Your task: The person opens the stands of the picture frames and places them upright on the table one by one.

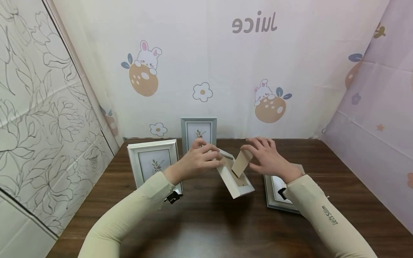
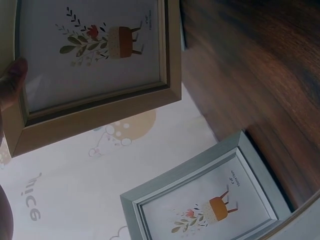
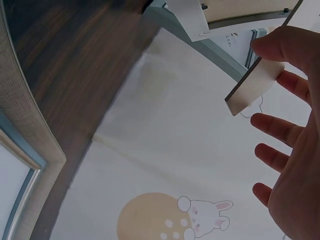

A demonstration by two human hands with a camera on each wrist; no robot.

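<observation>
In the head view, a light picture frame (image 1: 228, 179) is tilted above the middle of the table, its brown back facing up. My left hand (image 1: 200, 159) grips its upper left edge. My right hand (image 1: 267, 157) pinches a flat beige stand leg (image 1: 241, 164) that sticks up from the frame's back. In the right wrist view, thumb and index finger hold the stand leg (image 3: 255, 85), with the other fingers spread apart. The left wrist view shows the front of the held frame (image 2: 105, 117), with a potted-plant print and my thumb at its edge.
On the left of the dark wooden table (image 1: 206, 229) stands a white frame (image 1: 131, 161). A grey-blue frame (image 1: 185, 132) stands upright near the back. Partly behind my right forearm is another frame (image 1: 271, 200). A printed curtain (image 1: 206, 64) hangs behind the table.
</observation>
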